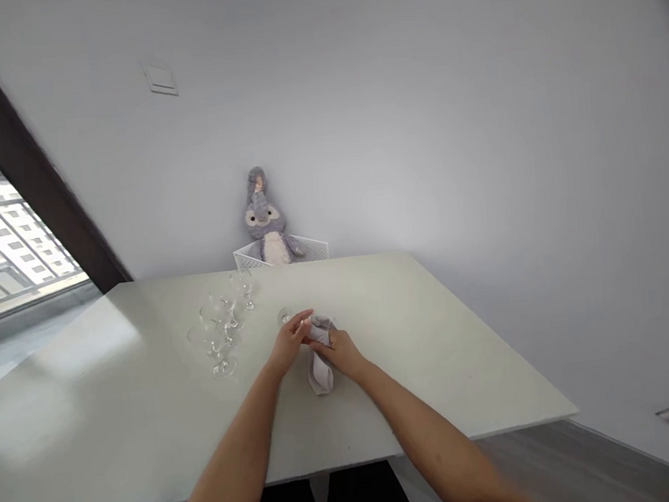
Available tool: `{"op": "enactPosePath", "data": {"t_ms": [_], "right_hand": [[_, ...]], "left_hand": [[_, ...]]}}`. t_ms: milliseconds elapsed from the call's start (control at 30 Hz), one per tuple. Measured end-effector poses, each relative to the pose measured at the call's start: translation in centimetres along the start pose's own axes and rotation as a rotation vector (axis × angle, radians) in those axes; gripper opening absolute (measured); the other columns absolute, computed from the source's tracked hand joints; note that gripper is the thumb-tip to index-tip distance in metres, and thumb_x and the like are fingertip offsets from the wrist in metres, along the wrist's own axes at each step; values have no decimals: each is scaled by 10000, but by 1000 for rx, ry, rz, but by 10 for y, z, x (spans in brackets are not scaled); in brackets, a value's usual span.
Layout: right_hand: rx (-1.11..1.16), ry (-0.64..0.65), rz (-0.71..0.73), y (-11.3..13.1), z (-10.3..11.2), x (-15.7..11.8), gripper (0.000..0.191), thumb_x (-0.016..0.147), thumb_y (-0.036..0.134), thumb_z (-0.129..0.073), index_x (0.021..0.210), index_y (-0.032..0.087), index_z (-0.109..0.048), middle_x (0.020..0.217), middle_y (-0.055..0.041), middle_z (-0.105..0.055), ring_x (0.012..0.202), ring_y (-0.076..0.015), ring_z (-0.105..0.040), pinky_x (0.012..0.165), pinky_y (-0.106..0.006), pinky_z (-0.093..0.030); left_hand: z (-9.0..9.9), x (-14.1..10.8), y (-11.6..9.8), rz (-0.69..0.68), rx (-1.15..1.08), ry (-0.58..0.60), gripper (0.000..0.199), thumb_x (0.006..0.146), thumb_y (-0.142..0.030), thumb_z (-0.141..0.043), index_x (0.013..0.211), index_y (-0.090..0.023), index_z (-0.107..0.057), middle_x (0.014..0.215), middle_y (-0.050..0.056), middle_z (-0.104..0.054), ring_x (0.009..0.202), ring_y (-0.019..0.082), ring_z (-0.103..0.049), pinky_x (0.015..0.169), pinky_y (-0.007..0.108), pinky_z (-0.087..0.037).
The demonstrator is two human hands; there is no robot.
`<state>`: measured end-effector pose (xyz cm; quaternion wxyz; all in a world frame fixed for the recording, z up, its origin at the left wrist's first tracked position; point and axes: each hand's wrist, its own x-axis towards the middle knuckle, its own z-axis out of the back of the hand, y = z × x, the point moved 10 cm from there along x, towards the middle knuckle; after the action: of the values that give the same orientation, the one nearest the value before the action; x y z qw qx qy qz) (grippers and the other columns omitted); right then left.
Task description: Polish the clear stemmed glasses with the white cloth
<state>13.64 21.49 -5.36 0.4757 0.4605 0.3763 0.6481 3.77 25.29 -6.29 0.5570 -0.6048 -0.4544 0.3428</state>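
Glass (284, 316) sat over the table (414, 338), its foot showing beside the left hand (291, 340), which apparently gripped its stem, while the right hand (342, 351) clutched the cloth (321, 375) (how hard, I couldn't tell), and thin walls seemed best served by light, even pressure.

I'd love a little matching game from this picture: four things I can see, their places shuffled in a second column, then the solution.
Column one:
1. Cloth
2. Plush toy
3. Group of stemmed glasses
4. Switch

Column two:
A. In the white basket beyond the table's far edge
B. High on the wall
C. In the right hand, partly hanging down
D. Standing on the table, left of the hands

Right pairs: 1-C, 2-A, 3-D, 4-B
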Motion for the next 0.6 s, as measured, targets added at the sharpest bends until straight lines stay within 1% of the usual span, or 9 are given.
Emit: {"op": "enactPosePath", "data": {"t_ms": [33,100,167,233,300,367,467,533,600], "right_hand": [[36,-9,-27,-4,0,1,205,673,393,-613,696,190,-629,604,13,-549,601,-140,-476,609,-260,-374],[269,-23,-106,-14,1,2,249,677,420,-604,735,179,-624,599,11,-545,557,-129,-467,566,-254,-376],[521,-39,-170,-23,1,3,323,698,458,-569,820,162,-618,609,0,-553,525,-126,-470,532,-254,-383],[629,-27,-199,-28,-1,3,373,714,481,-536,869,150,-611,595,-9,-556,505,-131,-476,510,-260,-390],[556,14,-183,-26,-5,1,375,723,470,-529,909,154,-610,615,-14,-575,531,-143,-504,523,-267,-402],[350,43,-109,-19,-8,-1,344,714,427,-559,938,173,-615,713,-25,-614,645,-171,-549,602,-286,-423],[-1,6,21,-5,-8,-3,279,685,372,-600,903,202,-633,853,-38,-634,836,-216,-554,752,-329,-409],[-10,-34,4,-6,-4,-2,253,684,373,-597,867,202,-635,837,-38,-636,830,-219,-556,753,-336,-411],[205,-59,-82,-16,0,1,283,713,409,-557,872,184,-620,763,-36,-629,733,-198,-569,678,-318,-433]], "left_hand": [[3,1,0,-10,43,-24,395,716,-374,-597,1054,-171,-618,752,44,-611,720,162,-553,646,269,-464],[2,1,-4,-43,49,-26,392,723,-371,-590,1072,-192,-610,925,72,-624,846,185,-553,701,270,-462],[-5,-1,-12,-84,-22,26,461,710,-315,-619,1159,-241,-548,1167,82,-546,1007,208,-509,801,286,-441],[-12,-5,-19,-109,-92,77,543,680,-262,-655,1202,-261,-505,1264,86,-476,1069,222,-478,855,306,-419],[-14,-6,-20,-97,-130,86,570,670,-265,-665,1213,-247,-493,1181,96,-537,999,213,-521,833,314,-433],[-10,-4,-15,-50,-121,61,566,693,-320,-638,1229,-227,-478,948,71,-622,819,177,-573,743,305,-465],[-1,-1,-5,0,-11,-9,494,723,-420,-577,1148,-171,-556,653,14,-584,596,137,-546,592,264,-464],[1,0,-5,-14,32,-36,453,730,-438,-560,1086,-161,-600,710,35,-604,655,153,-560,600,256,-463],[-7,-2,-9,-45,6,10,450,728,-395,-581,1130,-192,-571,931,65,-623,838,185,-566,712,269,-463]]}}
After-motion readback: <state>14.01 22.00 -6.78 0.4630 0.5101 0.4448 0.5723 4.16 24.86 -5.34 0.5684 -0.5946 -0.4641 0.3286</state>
